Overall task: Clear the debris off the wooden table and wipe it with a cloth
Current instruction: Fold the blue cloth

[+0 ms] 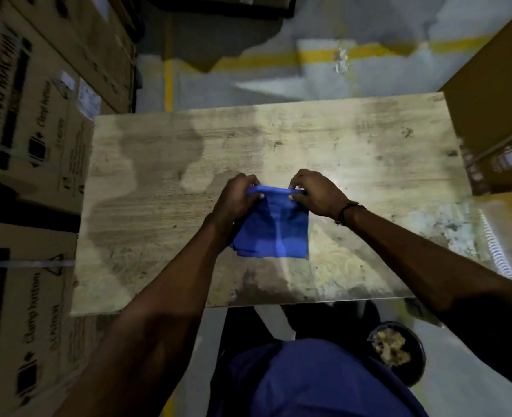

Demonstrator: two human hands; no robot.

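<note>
A blue cloth [275,230] hangs folded over the middle of the wooden table [158,182]. My left hand [233,200] pinches its upper left corner and my right hand [315,191] pinches its upper right corner, so the top edge is stretched between them. The cloth's lower edge rests on or just above the tabletop; I cannot tell which. Darker damp-looking patches cover the left and far parts of the table. The right part is paler and stained.
Stacked cardboard boxes [29,130] stand close along the left. More brown boxes [495,94] stand at the right. A dark round bin [399,353] with debris sits on the floor at my lower right. Grey floor with yellow lines [260,60] lies beyond the table.
</note>
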